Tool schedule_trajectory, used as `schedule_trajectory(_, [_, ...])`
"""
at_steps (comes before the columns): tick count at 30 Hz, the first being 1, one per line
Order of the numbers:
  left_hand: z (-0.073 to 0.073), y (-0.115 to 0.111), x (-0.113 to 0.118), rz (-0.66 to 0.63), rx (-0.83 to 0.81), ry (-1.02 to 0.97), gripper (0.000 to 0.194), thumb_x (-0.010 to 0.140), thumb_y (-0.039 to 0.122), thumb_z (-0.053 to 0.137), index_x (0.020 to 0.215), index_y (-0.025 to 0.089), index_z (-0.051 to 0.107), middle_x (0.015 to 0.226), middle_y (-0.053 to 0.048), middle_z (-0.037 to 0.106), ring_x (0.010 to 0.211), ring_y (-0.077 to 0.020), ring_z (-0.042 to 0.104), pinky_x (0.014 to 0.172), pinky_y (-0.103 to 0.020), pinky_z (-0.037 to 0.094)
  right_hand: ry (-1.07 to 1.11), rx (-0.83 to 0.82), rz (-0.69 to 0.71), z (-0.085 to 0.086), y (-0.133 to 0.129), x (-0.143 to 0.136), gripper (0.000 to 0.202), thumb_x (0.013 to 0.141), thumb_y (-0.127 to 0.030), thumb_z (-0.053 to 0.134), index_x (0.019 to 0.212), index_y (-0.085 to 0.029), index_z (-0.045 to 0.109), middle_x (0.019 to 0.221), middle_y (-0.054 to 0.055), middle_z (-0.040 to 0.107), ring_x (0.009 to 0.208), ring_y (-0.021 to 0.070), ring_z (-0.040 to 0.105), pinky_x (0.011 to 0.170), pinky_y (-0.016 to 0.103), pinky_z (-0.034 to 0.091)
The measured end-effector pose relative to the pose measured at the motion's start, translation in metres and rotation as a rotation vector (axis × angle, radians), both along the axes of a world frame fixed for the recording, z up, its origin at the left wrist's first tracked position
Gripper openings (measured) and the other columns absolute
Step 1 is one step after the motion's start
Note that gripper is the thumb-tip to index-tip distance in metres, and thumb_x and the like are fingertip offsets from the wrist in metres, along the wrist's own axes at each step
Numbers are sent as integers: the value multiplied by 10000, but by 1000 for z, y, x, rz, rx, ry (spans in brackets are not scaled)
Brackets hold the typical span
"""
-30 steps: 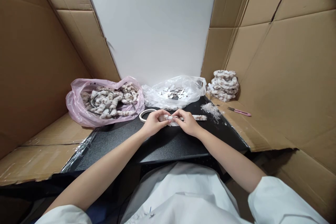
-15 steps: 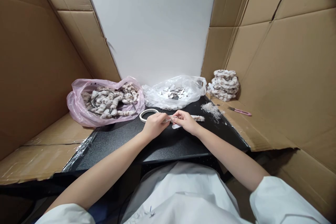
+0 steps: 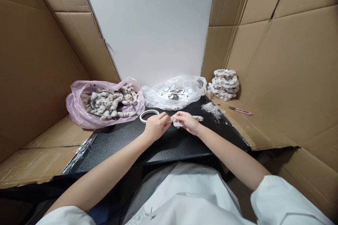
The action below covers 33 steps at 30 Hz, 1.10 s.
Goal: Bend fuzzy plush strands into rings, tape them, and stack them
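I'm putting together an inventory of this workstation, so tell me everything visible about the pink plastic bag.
The pink plastic bag is thin, glossy, translucent and crumpled. It lies at the left of the black tabletop, its wide mouth open. Inside is a tangled heap of fluffy white-and-brown pieces with dark, cord-like lengths among them. Its right edge sits right beside the clear plastic bag. Neither hand touches it.

From here I see a pale, smooth wall point(image 3: 153, 24) at the upper middle; brown cardboard panels point(image 3: 295, 66) flank it on the left and right of the frame; below, a dark speckled tabletop point(image 3: 116, 147) catches soft light across its surface.
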<state>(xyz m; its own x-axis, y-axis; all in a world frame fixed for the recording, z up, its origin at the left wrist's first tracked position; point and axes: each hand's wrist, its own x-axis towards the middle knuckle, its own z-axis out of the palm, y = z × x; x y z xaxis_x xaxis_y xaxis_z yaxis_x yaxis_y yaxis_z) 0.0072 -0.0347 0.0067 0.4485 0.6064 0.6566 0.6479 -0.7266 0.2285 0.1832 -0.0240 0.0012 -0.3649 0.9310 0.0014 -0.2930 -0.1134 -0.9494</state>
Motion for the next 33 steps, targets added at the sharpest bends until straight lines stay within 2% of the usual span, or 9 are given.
schedule_trajectory(2, [1,1,1,6,-183,-184,151,806,294,596,721,170,614,703,-24,623,551,-110,517,529,-228,357,76,-11,-10,4,-1,2,213,680,-325,719,726,-163,589,593,-7,616,529,116,551,502,234,423])
schedule_trajectory(5, [3,6,1,-7,-578,-552,258,729,398,679,687,158,593,546,18,541,444,-87,445,450,-213,313,197,-27,-51,9,-2,6,205,713,-329,683,816,-167,611,631,1,650,571,116,582,591,240,470])
schedule_trajectory(9, [5,13,-1,-52,-947,-853,335,581,419,777,659,138,613,588,-2,590,446,-69,459,430,-193,292,246,-41,-104,11,-4,8,283,621,-247,754,842,-179,591,694,2,682,655,112,619,679,231,485])
schedule_trajectory(13, [5,14,-1,-144,-1036,-821,343,622,438,756,720,119,676,701,-55,659,562,-107,560,495,-198,368,248,-16,-135,8,-2,6,361,541,-186,794,804,-194,547,761,-16,674,722,107,627,748,237,486])
schedule_trajectory(15, [4,12,0,-193,-1029,-785,356,657,458,736,745,116,685,751,-68,676,614,-127,593,546,-213,407,222,72,-165,4,0,5,377,544,-180,791,827,-206,543,827,-17,668,776,113,624,798,258,485])
schedule_trajectory(20, [4,7,4,-306,-1103,-700,333,727,438,692,776,109,681,753,-68,675,653,-143,605,627,-239,445,-117,525,-314,-3,4,5,373,651,-195,721,1003,-240,606,1122,32,609,924,160,594,828,317,484])
schedule_trajectory(24, [7,2,6,-412,-1224,-714,263,761,366,654,726,105,643,700,-44,632,607,-141,602,653,-260,461,-439,797,-244,0,1,7,236,766,-187,622,993,-221,678,1101,56,647,1074,212,567,944,382,425])
schedule_trajectory(29, [8,1,6,-494,-1441,-763,227,807,309,562,660,138,530,581,7,500,531,-133,561,590,-253,451,-528,792,-173,4,-3,8,187,814,-222,600,979,-198,684,988,53,688,958,195,611,901,369,444])
schedule_trajectory(33, [8,1,6,-520,-1589,-793,208,815,285,484,649,164,450,543,21,434,482,-124,517,556,-245,439,-456,725,-147,3,-3,6,147,810,-271,617,912,-184,675,927,46,691,895,187,627,858,349,469])
